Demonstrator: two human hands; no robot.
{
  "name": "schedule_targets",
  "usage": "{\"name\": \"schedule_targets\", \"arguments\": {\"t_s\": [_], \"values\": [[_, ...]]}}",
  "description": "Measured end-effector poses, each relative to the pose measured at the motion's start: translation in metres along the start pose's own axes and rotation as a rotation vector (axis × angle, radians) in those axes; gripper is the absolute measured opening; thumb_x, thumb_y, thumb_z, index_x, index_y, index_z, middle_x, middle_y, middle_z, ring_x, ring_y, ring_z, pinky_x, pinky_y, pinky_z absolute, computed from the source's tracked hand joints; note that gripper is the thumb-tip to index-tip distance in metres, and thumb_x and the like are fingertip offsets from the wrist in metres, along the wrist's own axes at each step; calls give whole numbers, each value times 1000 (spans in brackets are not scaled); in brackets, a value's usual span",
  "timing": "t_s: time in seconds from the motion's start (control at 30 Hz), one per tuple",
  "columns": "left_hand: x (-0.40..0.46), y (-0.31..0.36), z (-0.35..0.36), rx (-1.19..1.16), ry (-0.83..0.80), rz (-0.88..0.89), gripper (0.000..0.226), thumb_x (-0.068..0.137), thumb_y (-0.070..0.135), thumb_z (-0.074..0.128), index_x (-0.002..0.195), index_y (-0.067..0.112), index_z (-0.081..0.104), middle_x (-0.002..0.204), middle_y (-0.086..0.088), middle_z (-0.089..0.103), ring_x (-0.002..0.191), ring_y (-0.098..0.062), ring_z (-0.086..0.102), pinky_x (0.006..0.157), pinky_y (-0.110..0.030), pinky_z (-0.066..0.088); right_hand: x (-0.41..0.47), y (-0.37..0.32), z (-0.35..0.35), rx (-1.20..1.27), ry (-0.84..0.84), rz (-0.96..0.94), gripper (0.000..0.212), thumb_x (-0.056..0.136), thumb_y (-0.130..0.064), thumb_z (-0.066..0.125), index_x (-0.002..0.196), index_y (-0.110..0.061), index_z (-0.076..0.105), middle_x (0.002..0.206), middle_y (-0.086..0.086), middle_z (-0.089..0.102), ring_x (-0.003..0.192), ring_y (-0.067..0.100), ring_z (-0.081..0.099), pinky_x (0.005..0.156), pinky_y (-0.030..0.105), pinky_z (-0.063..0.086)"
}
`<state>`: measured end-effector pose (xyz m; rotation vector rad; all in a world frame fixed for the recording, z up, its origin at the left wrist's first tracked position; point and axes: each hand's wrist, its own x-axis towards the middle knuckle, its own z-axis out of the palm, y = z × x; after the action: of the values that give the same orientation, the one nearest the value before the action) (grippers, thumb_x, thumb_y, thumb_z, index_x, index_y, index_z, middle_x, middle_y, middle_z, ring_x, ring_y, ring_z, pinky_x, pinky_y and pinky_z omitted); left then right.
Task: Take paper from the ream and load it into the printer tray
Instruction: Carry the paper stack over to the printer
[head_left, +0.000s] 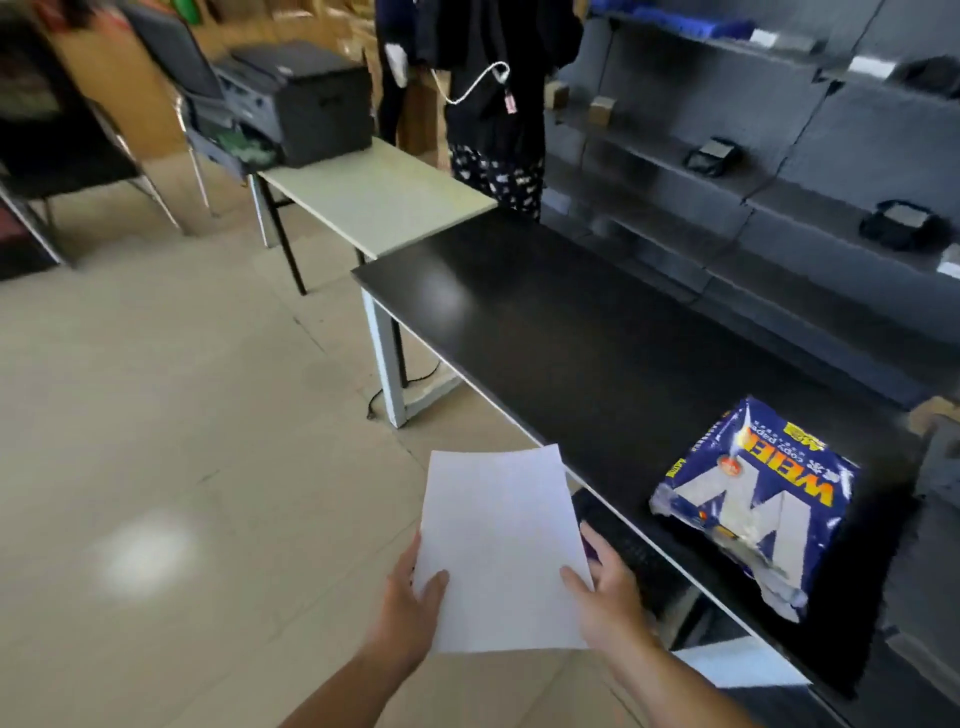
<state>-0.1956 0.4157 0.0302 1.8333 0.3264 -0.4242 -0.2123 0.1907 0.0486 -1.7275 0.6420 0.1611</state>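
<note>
Paper: I hold a thin stack of white paper (501, 551) out in front of me over the floor, just off the near edge of the black table (571, 332). I cannot tell how many sheets it is.

Left hand: my left hand (410, 603) grips the stack's lower left edge, thumb on top, fingers hidden under the sheets.

Right hand: my right hand (605, 587) grips the lower right edge the same way, thumb on top.

Ream: the ream (753, 499) lies on the black table to my right, its blue wrapper torn open at the near end, apart from the stack.

Printer: the printer (301, 104) stands at the far end of the pale table (379, 197) that butts against the black table's far end, well apart from me. Something like an open tray juts from its left side, but it is too blurred to be sure.

Step in hand: I judge I am carrying the paper to the printer.

Doing it well: keep both grips near the corners so the sheets stay flat and square; knock the edges even on the pale table before feeding them.

Watch for: a person (493, 104) stands behind the pale table beside the printer, so I should come in along the open floor side.
</note>
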Motion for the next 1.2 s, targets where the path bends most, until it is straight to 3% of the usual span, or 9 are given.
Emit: {"name": "schedule_targets", "arguments": {"t_s": [0.1, 0.23, 0.5, 0.67, 0.8, 0.9, 0.97, 1.1, 1.2], "values": [[14, -7, -62, -111, 144, -5, 59, 91, 15, 60, 145, 20, 36, 140, 2, 52, 126, -19, 51, 111, -48, 38, 15, -40, 64, -36, -116, -41, 50, 88, 6, 53, 125, -28, 51, 100, 3, 76, 69, 0, 72, 55, 13, 52], [35, -17, -143, -223, 258, 21, 57, 90, 24, 60, 142, 31, 38, 137, 4, 57, 120, -15, 57, 106, -51, 45, 27, -88, 152, -56, -242, -93, 51, 90, -1, 53, 126, -37, 52, 99, -6, 77, 82, 9, 75, 63, 21, 57], [75, 0, -282, -268, 466, 58, 58, 94, 19, 56, 147, 29, 32, 132, 9, 58, 112, -12, 59, 98, -36, 48, 49, -168, 307, -80, -359, -194, 49, 90, -3, 52, 124, -39, 55, 101, -5, 77, 85, 13, 75, 78, 37, 60], [125, 6, -344, -291, 537, 42, 56, 94, 19, 57, 144, 31, 35, 127, 9, 59, 108, -11, 60, 89, -32, 47, 84, -208, 381, -97, -400, -219, 47, 91, -1, 51, 126, -33, 55, 95, -12, 77, 83, 10, 74, 79, 37, 59], [187, 14, -386, -330, 556, 28, 52, 95, 23, 55, 143, 32, 38, 126, 9, 61, 108, -11, 61, 89, -34, 49, 131, -247, 433, -113, -467, -245, 44, 93, -1, 48, 123, -33, 57, 101, -12, 73, 84, -8, 69, 75, 28, 57], [240, 26, -418, -325, 570, 28, 49, 95, 28, 53, 141, 37, 40, 122, 12, 64, 105, -7, 64, 91, -37, 52, 179, -277, 472, -105, -496, -244, 44, 94, -7, 50, 129, -34, 54, 111, -9, 72, 91, 4, 71, 82, 33, 59], [277, 39, -438, -315, 600, 7, 49, 94, 26, 55, 140, 36, 41, 119, 8, 66, 104, -10, 64, 91, -39, 53, 213, -299, 498, -103, -518, -228, 46, 93, -8, 52, 128, -38, 52, 107, -8, 75, 84, 7, 74, 74, 30, 61], [349, 71, -479, -342, 655, 18, 52, 92, 10, 58, 138, 30, 44, 113, -1, 70, 97, -16, 68, 90, -45, 54, 274, -347, 547, -106, -551, -255, 49, 91, -2, 53, 133, -28, 53, 100, -2, 78, 67, 10, 71, 59, 16, 52], [405, 92, -516, -360, 689, 33, 51, 92, 4, 57, 138, 25, 45, 108, -4, 70, 94, -21, 69, 82, -40, 55, 321, -387, 588, -117, -579, -273, 51, 91, -3, 53, 133, -31, 52, 90, -2, 78, 53, 13, 59, 53, 19, 45]]}}
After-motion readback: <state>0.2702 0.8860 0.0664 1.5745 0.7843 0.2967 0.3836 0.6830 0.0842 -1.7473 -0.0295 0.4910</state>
